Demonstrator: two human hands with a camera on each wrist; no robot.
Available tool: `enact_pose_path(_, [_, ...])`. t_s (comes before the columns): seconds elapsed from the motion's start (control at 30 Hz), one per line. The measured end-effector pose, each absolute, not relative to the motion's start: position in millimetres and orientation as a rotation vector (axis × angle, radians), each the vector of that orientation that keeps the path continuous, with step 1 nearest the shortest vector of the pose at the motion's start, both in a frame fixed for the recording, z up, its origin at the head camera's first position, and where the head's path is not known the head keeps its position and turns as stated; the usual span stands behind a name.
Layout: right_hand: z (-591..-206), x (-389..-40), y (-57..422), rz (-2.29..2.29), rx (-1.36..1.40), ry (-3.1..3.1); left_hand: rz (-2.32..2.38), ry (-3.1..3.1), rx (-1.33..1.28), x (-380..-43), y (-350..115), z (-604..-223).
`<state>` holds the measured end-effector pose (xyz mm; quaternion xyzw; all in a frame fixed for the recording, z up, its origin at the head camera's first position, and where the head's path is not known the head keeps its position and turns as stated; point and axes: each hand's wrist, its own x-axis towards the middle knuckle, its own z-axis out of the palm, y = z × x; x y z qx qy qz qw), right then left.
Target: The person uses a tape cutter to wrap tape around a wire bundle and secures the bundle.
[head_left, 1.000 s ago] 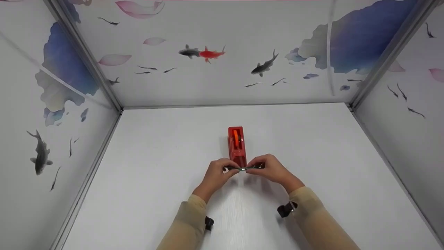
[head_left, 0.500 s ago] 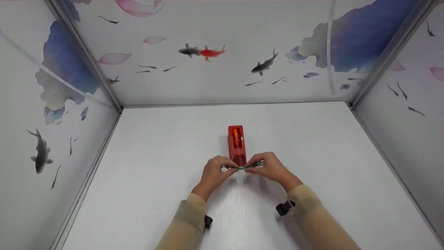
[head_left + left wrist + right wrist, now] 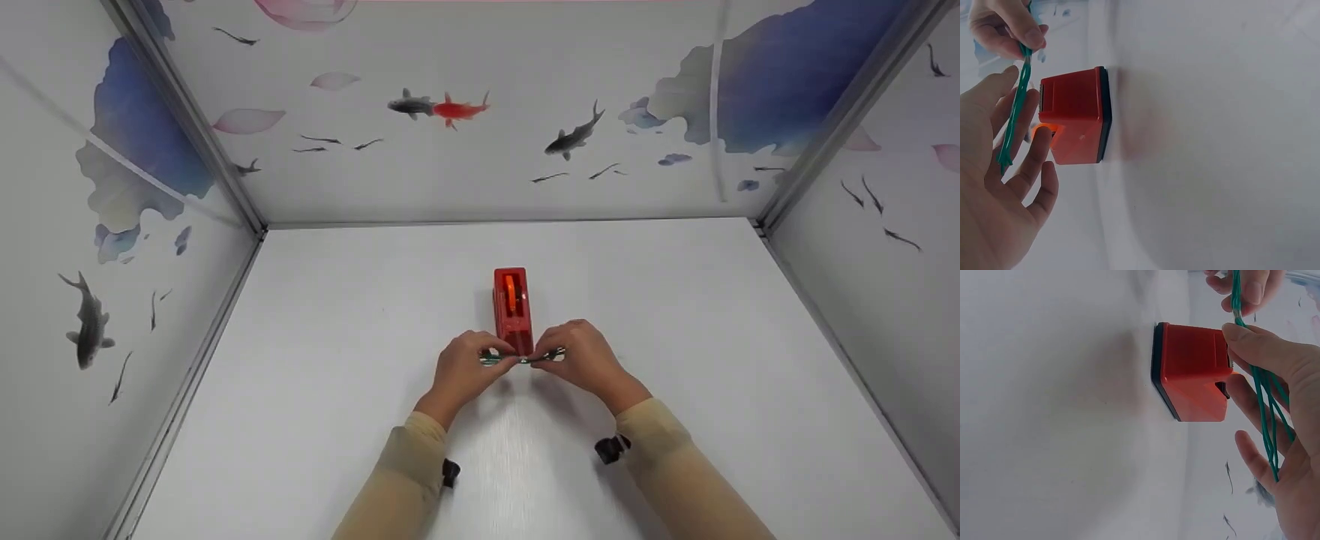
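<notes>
A thin bundle of green cords (image 3: 1017, 109) stretches between both hands, held level in front of the red tape dispenser (image 3: 513, 307). My left hand (image 3: 463, 371) pinches it between thumb and fingertips, and its green end runs back across the palm. From the other side my right hand (image 3: 589, 366) pinches the bundle; past that grip the cords (image 3: 1266, 410) spread into several strands over the fingers. A short pale band (image 3: 1237, 313) shows around the bundle between the two hands. An orange roll (image 3: 511, 294) sits in the dispenser, whose near end lies just behind the fingertips.
The dispenser stands on a white tabletop (image 3: 360, 322), closed in by white panels (image 3: 480, 180) at the back and both sides, printed with fish and petals. Grey metal posts (image 3: 195, 127) join the panels. Black wrist cameras (image 3: 613, 448) hang below both sleeves.
Both hands have shifted slightly forward, still pinching the bundle. More of its green end shows behind the left fingers. The head view has tilted a little; the dispenser stays put.
</notes>
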<state>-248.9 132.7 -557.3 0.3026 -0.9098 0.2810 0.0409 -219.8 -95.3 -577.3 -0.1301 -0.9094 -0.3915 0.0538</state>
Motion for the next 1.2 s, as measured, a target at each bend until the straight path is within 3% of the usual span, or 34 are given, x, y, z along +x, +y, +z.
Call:
enact_pose_path(0.37, [-556.3,-245.7,133.3,0.813,0.935,-2.646,-1.506,-2.806,-0.305,-220.6,-95.4,-573.6])
enact_pose_path(1.2, [-541.8,-242.1,128.6,0.956,0.610,-3.004,-1.471,-2.637,-0.473,-218.6,-95.8,-575.6])
